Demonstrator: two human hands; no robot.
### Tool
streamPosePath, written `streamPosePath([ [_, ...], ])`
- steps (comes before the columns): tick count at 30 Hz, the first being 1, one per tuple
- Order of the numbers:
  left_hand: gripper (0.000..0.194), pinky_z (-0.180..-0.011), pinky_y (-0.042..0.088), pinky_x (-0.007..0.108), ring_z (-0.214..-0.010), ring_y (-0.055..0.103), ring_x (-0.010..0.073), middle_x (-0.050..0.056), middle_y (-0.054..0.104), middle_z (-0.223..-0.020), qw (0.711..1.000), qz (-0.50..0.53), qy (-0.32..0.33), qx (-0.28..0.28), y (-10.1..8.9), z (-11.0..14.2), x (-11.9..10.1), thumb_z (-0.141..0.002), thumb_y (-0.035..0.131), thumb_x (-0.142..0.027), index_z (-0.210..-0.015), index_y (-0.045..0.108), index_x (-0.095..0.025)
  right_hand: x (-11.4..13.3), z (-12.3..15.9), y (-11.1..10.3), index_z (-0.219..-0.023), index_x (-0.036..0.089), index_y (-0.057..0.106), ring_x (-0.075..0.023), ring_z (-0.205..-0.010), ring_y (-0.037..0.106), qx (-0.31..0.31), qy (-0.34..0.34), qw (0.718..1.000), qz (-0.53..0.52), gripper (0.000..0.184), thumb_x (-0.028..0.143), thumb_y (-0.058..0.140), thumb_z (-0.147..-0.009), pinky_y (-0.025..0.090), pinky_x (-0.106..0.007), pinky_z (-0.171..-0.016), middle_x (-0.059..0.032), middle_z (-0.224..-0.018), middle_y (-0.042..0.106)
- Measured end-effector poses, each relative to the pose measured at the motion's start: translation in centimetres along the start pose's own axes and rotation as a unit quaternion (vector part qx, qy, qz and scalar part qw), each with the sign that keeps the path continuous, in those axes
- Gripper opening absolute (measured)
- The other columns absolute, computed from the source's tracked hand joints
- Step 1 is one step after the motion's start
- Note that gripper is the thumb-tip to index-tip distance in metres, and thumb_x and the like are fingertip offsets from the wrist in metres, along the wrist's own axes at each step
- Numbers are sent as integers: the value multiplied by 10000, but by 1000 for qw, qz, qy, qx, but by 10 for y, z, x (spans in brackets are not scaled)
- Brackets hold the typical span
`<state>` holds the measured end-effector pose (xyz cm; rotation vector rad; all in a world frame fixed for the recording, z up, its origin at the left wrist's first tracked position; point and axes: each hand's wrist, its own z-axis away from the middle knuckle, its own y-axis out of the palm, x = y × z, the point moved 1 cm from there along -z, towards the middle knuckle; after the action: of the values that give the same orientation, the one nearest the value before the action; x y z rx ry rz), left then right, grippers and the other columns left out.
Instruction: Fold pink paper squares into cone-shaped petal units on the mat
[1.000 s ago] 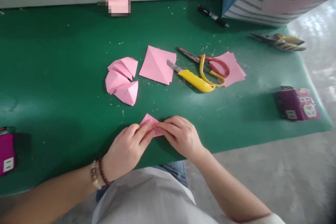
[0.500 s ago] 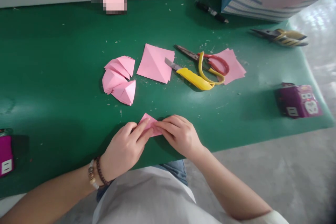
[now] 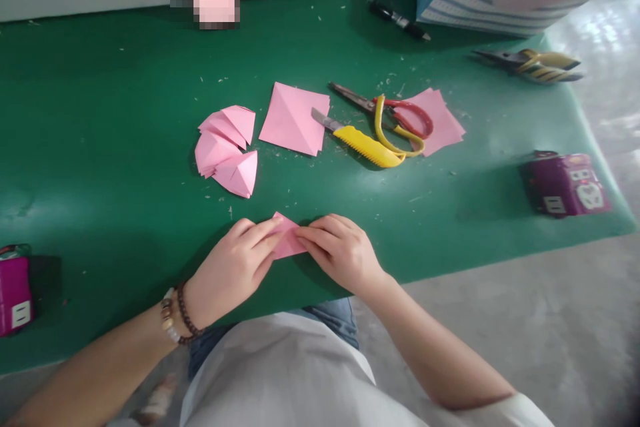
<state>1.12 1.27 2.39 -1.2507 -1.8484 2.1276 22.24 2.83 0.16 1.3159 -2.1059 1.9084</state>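
Left hand (image 3: 231, 273) eased back; right hand (image 3: 340, 255) pressing folded pink paper (image 3: 286, 240).

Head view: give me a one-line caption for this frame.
Left hand and right hand hold a folded pink paper on a green tabletop, near a yellow utility knife and scissors.

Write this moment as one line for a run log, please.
left hand: pinching folded pink paper | right hand: pinching its other side | nearby: folded pink pieces, yellow utility knife, scissors

White shirt (image 3: 280, 373), blue jeans (image 3: 333, 320), beaded bracelets (image 3: 176, 315)
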Motion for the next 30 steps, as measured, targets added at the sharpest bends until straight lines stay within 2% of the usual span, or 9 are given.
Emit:
streamPosePath([
  [4,366,-929,542,408,-999,570,208,82,588,-1353,1000,4,1,8,-1,-1,1,-951,495,-129,-1303,576,-184,7,4,-13,-1002,194,700,-191,-792,636,-30,6,999,13,146,218,572,-936,539,-344,-727,-82,-914,710],
  [7,302,-945,533,416,-1024,566,215,80,592,-1347,1000,2,5,7,-1,-1,2,-949,501,-134,-1226,619,-159,31,16,-23,-1048,223,627,-193,-853,661,-60,67,996,-21,157,170,571,-911,540,-355,-760,-89,-1094,709],
  [10,289,-947,529,415,-1043,566,220,85,589,-1349,1000,0,7,10,-2,-2,2,-938,507,-119,-1200,628,-144,63,32,-19,-1122,226,503,-84,-559,590,38,144,970,-190,234,152,532,-902,496,-246,-532,-98,-1191,689],
  [12,301,-950,527,414,-1063,564,225,85,588,-1348,1000,-1,4,10,-2,-2,2,-928,511,-104,-1203,626,-146,79,40,-11,-1086,235,443,-55,-521,567,84,185,944,-261,232,136,510,-887,467,-225,-488,-133,-1350,603],
  [14,306,-957,522,413,-1071,560,227,82,585,-1350,1000,-2,4,8,-2,-1,2,-923,510,-95,-1201,628,-145,86,43,-2,-1071,242,412,-48,-513,549,97,211,931,-281,242,128,491,-872,458,-225,-484,-154,-1436,524],
  [17,297,-969,515,414,-1078,555,228,80,580,-1355,1000,-6,12,4,-1,0,3,-929,506,-104,-1195,632,-140,86,43,3,-1073,246,405,-52,-485,519,109,226,930,-271,250,131,474,-862,442,-234,-480,-156,-1441,520],
  [21,288,-955,523,417,-1062,555,226,85,580,-1353,1000,-7,15,0,0,1,3,-933,510,-123,-1192,634,-145,80,41,-1,-1035,247,410,-58,-429,473,114,254,928,-249,209,157,477,-860,431,-240,-460,-127,-1348,613],
  [30,347,-929,535,436,-1019,585,226,108,596,-1328,1000,1,11,-8,1,1,3,-899,532,-92,-1227,627,-154,58,50,-15,-974,257,412,-58,-393,421,60,310,922,-223,104,233,483,-902,453,-242,-436,-117,-1283,662],
])
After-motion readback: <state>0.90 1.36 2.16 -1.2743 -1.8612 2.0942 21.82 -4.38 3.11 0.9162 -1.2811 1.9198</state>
